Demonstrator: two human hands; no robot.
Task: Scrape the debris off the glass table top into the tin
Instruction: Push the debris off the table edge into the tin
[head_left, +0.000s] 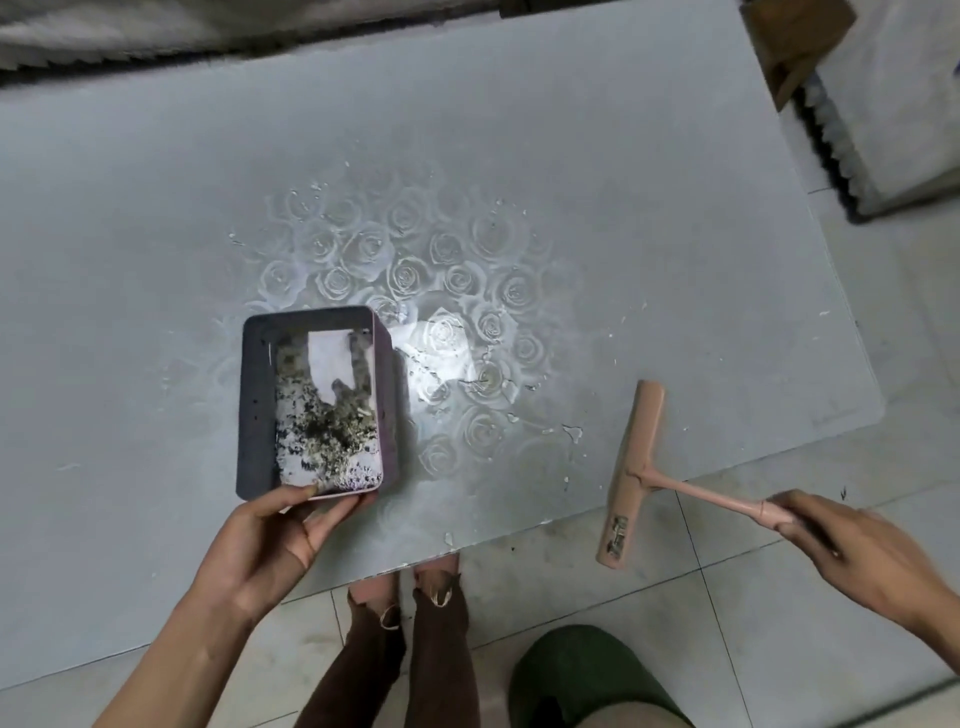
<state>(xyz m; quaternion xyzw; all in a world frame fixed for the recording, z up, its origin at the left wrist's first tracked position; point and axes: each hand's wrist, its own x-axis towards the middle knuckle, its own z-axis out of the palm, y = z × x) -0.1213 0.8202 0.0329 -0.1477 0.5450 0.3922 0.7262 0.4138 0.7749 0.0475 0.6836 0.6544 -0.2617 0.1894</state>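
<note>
A rectangular tin (255, 405) with dark and pale debris in its bottom rests on the glass table top (156, 208). My left hand (283, 540) grips the tin's near edge, thumb inside the rim. My right hand (872, 551) grips the handle of a pink scraper (636, 457), whose long blade lies over the table's near right edge. White flecks of debris (571, 431) are scattered across the rose pattern between the tin and the scraper.
The table's near edge runs diagonally across the lower view, over a tiled floor (753, 597). A green stool (587, 675) stands near my legs. A white block with a jagged edge (893, 114) sits at the upper right, beyond the table corner.
</note>
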